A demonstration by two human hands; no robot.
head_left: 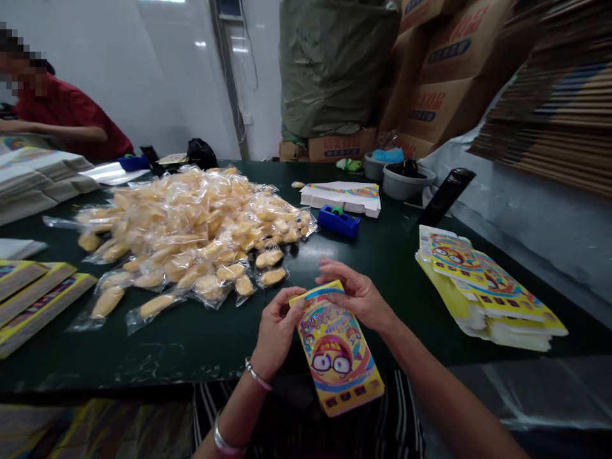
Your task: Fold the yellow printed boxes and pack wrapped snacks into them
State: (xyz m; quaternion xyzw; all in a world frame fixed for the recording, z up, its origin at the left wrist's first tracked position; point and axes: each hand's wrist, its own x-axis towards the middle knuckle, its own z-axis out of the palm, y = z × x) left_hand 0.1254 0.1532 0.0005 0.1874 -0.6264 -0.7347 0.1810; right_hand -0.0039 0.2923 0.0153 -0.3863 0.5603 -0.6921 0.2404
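A yellow printed box [340, 357] with a cartoon face in glasses tilts over the table's front edge. My left hand [280, 331] is closed on its upper left corner, thumb on the front. My right hand [358, 296] touches the top right end, its fingers partly spread over the upper edge. Beyond them, to the left, lies a large heap of clear-wrapped yellow pieces [191, 223]. Flat yellow printed cartons [488, 274] are stacked to the right of my hands.
Behind my hands are a blue tape dispenser [338, 222], white flat sheets [342, 199], a black bottle [447, 194] and grey bowls [407, 182]. Yellow boxes [43, 299] lie at left. A person in red [71, 115] is at the far left.
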